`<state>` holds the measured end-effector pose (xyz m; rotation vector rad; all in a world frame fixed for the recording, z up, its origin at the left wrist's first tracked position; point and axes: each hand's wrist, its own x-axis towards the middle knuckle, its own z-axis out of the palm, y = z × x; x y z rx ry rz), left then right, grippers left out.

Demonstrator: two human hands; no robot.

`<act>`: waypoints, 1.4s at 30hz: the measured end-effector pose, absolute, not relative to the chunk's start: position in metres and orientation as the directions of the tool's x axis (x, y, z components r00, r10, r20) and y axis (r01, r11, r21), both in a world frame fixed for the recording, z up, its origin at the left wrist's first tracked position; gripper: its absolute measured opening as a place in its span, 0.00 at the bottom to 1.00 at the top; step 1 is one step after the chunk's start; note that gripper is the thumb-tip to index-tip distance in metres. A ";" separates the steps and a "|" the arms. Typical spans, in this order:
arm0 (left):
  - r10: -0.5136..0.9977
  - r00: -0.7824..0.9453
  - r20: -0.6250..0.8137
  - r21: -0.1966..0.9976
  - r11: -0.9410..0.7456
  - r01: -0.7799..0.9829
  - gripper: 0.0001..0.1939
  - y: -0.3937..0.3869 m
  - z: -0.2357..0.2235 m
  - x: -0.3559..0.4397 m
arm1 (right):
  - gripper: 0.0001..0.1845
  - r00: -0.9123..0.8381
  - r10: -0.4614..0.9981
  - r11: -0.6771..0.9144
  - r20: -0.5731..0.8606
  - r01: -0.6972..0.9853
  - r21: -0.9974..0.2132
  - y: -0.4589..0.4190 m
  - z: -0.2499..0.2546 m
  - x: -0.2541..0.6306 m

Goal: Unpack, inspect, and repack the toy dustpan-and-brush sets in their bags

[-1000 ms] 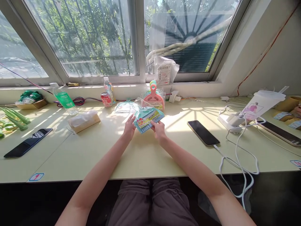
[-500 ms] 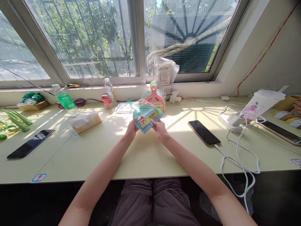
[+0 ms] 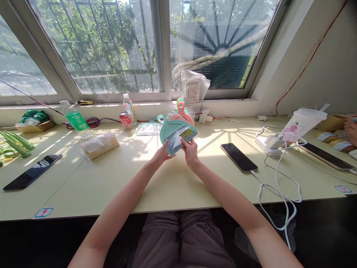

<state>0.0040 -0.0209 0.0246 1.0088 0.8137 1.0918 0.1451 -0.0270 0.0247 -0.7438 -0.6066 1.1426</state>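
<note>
A teal mini dustpan [image 3: 169,128] with a small brush, bristles showing, is held up over the table between both my hands. A printed label [image 3: 187,136] lies across it; its left part looks bright white, by glare or folding I cannot tell. My left hand [image 3: 162,154] grips the lower left edge, thumb in front. My right hand [image 3: 191,152] pinches the lower right side by the label. Behind it stands a stack of pink and green dustpan sets [image 3: 181,109], partly hidden. Left of that, another teal dustpan [image 3: 148,128] lies in clear plastic.
A tissue pack [image 3: 100,146], a green-labelled bottle [image 3: 78,121], a red can [image 3: 125,120] and a phone [image 3: 32,172] are on the left. To the right are a charging phone [image 3: 239,157], white cables, a power strip and a tilted cup [image 3: 302,124]. Another person's hand [image 3: 351,130] shows far right.
The dustpan has tipped up and turned, so its round handle shows more clearly. The label's left half has gone from printed to bright white. The view has shifted slightly.
</note>
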 end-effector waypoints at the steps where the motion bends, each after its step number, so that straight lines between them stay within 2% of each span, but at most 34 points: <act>1: 0.983 0.174 -0.050 0.949 0.101 -0.299 0.29 -0.022 0.025 0.004 | 0.13 0.317 0.947 0.235 0.053 -0.571 -0.787 -0.026 0.025 0.146; 3: 0.983 -0.162 0.080 0.974 -0.112 -0.197 0.33 -0.027 0.028 0.004 | 0.14 0.332 0.942 0.238 0.047 -0.564 -0.790 -0.024 0.025 0.146; 4: 0.923 -0.318 0.218 0.965 -0.253 -0.072 0.35 -0.031 0.031 0.004 | 0.14 0.333 0.942 0.238 0.048 -0.559 -0.794 -0.024 0.024 0.145; 5: 0.833 -0.400 0.382 0.921 -0.379 0.091 0.36 -0.036 0.034 0.005 | 0.15 0.331 0.942 0.236 0.051 -0.548 -0.802 -0.024 0.023 0.144; 7: 0.676 -0.322 0.663 0.744 -0.543 0.391 0.34 -0.045 0.042 0.007 | 0.15 0.317 0.946 0.225 0.063 -0.506 -0.832 -0.025 0.020 0.139; 9: 0.632 -0.109 0.767 0.586 -0.620 0.522 0.30 -0.051 0.050 0.010 | 0.15 0.283 0.956 0.206 0.080 -0.451 -0.868 -0.028 0.015 0.134; 11: 0.646 0.058 0.761 0.517 -0.657 0.548 0.24 -0.052 0.055 0.013 | 0.15 0.236 0.967 0.189 0.096 -0.408 -0.893 -0.029 0.010 0.130; 14: 0.662 0.205 0.721 0.445 -0.668 0.596 0.13 -0.047 0.056 0.013 | 0.15 0.186 0.977 0.173 0.109 -0.376 -0.911 -0.029 0.003 0.126; 18: 0.671 0.221 0.708 0.374 -0.622 0.688 0.13 -0.043 0.053 0.005 | 0.13 0.197 0.974 0.177 0.114 -0.345 -0.922 -0.026 0.000 0.128; 23: 0.628 0.272 0.729 0.321 -0.664 0.675 0.12 -0.039 0.054 0.002 | 0.14 0.178 0.974 0.192 0.143 -0.299 -0.935 -0.023 0.002 0.133; 31: 0.666 0.323 0.673 0.408 -0.698 0.589 0.11 -0.032 0.044 0.002 | 0.15 0.180 0.977 0.174 0.118 -0.339 -0.924 -0.020 0.000 0.136; 35: 0.701 0.318 0.638 0.402 -0.655 0.639 0.10 -0.033 0.037 0.006 | 0.13 0.197 0.978 0.144 0.065 -0.420 -0.896 -0.017 0.002 0.139; 42: 0.788 0.278 0.549 0.544 -0.590 0.597 0.17 -0.025 0.017 0.013 | 0.11 0.257 0.966 0.115 -0.036 -0.549 -0.828 -0.017 0.005 0.146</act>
